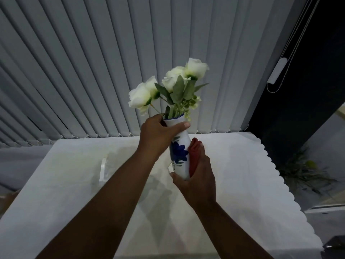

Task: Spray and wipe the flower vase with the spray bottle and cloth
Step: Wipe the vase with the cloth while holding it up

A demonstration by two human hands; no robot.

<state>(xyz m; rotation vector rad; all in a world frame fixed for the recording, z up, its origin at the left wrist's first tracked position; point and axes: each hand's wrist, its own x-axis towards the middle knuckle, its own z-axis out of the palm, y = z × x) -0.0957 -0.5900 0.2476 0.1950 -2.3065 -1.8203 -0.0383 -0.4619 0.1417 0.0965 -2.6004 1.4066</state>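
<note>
A white vase (180,141) with a blue flower painted on it is held up above the table, tilted slightly left. White roses with green leaves (173,86) stand in it. My left hand (158,133) grips the vase's neck just under the blue rim. My right hand (197,171) wraps the lower body and base, pressing a red cloth (194,154) against the vase's right side. No spray bottle shows clearly in this view.
A table with a white scalloped cloth (252,184) lies below my arms. A clear, faint object (103,169) stands on it at the left. Grey vertical blinds (93,71) hang behind, with a cord weight (277,71) at the right. A plant (306,171) sits on the floor, right.
</note>
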